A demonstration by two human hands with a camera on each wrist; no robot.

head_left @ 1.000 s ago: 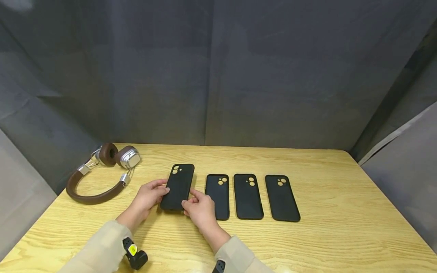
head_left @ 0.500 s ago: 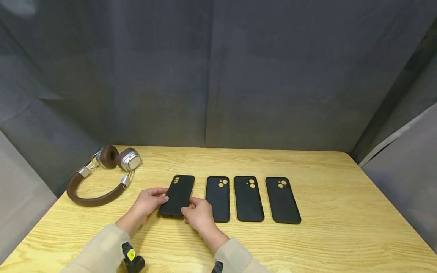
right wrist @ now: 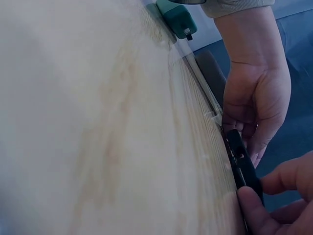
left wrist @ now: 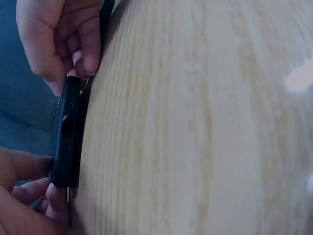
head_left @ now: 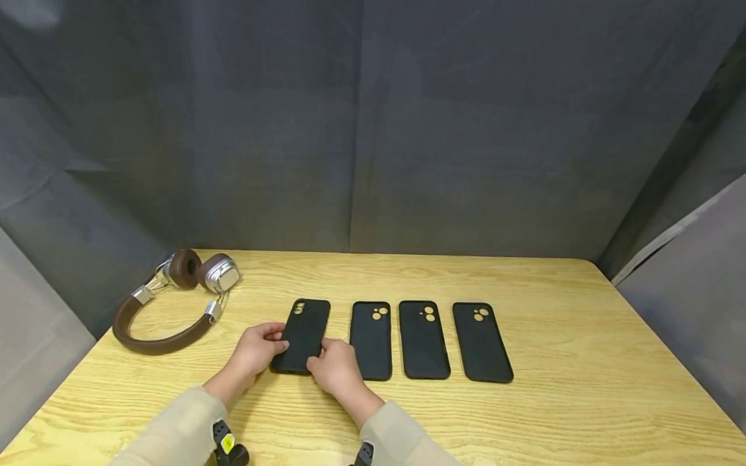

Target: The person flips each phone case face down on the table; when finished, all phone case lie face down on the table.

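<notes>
A black phone case (head_left: 305,333) with camera cutouts lies low over the wooden table, back up, left of a row of similar cases. My left hand (head_left: 254,353) pinches its left side, thumb on the back. At the lower right corner my right hand (head_left: 338,367) grips it between thumb and fingers. The left wrist view shows the bottom edge of the case (left wrist: 66,132), with a port opening and small holes, between both hands. Whether it fully touches the table is unclear. Closest to the right hand is a second black case (head_left: 371,340), partly behind it.
Two more black phone cases, one in the middle (head_left: 423,340) and one at the right (head_left: 482,343), lie flat in the row. Brown and silver headphones (head_left: 169,343) rest at the table's left. Grey cloth (head_left: 361,129) hangs behind the table (head_left: 583,362).
The held case has come down from a raised tilt to lie low over the table, both hands lowering with it. In the last half second it has shifted slightly left.
</notes>
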